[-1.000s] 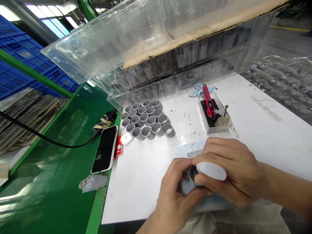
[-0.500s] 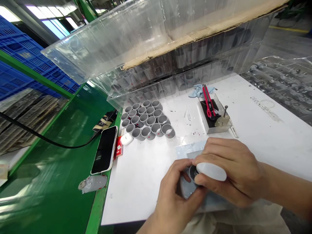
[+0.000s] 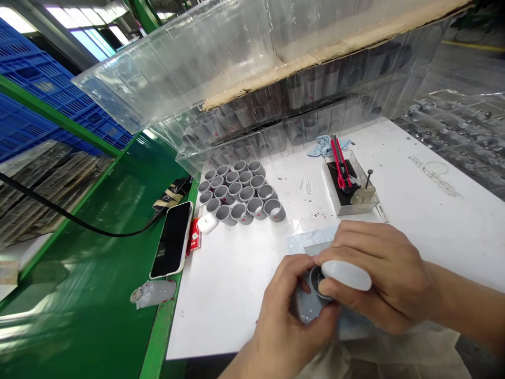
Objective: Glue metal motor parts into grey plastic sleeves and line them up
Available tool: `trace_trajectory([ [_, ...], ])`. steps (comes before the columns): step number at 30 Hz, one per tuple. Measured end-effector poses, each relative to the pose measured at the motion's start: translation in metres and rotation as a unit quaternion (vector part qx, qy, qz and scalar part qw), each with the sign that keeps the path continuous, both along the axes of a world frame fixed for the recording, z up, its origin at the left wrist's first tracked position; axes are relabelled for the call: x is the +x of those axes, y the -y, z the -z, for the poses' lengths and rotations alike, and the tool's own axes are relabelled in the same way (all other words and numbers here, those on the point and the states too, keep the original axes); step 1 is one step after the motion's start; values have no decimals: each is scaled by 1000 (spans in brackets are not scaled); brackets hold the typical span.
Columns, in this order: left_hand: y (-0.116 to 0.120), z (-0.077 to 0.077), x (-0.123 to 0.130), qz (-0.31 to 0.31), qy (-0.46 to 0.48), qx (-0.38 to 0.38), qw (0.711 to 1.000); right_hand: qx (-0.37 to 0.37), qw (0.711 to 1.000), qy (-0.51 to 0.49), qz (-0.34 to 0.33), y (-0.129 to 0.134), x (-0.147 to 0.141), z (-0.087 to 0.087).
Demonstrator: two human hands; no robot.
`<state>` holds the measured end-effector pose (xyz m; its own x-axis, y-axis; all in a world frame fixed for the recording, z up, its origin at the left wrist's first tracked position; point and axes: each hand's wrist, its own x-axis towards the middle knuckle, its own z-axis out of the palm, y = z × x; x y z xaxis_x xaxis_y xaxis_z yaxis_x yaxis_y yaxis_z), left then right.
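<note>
My left hand [image 3: 294, 310] is wrapped around a grey plastic tube [image 3: 306, 302], and its dark rim [image 3: 316, 281] faces right. My right hand [image 3: 382, 273] grips a white oval piece [image 3: 346, 275], pressed against that rim. The fingers hide most of the join. Beneath both hands lies a pale blue sheet [image 3: 311, 239] on the white table [image 3: 221, 316]. Farther back stands a cluster of several short grey tubes [image 3: 240, 195], out of reach of my fingers.
A large clear plastic bin [image 3: 236, 68] hangs tilted over the back of the table. A clear box [image 3: 347, 184] holds a red utility knife. A smartphone [image 3: 172, 239] and white earbud case [image 3: 207, 222] lie near the green bench edge [image 3: 160, 331]. Blue crates stand left.
My hands and the held pieces sit slightly farther right in the view, and the whole scene has shifted a little. The white piece stays against the tube's rim.
</note>
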<state>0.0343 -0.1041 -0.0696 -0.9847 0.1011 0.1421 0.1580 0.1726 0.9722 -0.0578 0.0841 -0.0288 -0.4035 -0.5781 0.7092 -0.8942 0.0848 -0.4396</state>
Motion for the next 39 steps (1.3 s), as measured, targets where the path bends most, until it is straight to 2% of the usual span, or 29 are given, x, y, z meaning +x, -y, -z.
trace_trajectory([
  [5, 0, 1, 4, -1, 13, -9, 1000, -6, 1000, 7, 3, 1, 0, -1],
  [10, 1, 2, 3, -15, 61, 24, 998, 3, 1000, -1, -1, -2, 2, -1],
  [18, -1, 1, 1, -3, -15, -17, 1000, -7, 1000, -1, 4, 0, -1, 0],
  [25, 1, -3, -2, 6, 21, 3, 1000, -4, 1000, -8, 2, 0, -1, 0],
  [31, 0, -4, 0, 14, -2, -7, 1000, -5, 1000, 1, 0, 0, -1, -1],
  [39, 1, -1, 2, 1, 49, 20, 999, 2, 1000, 1, 3, -2, 0, 1],
])
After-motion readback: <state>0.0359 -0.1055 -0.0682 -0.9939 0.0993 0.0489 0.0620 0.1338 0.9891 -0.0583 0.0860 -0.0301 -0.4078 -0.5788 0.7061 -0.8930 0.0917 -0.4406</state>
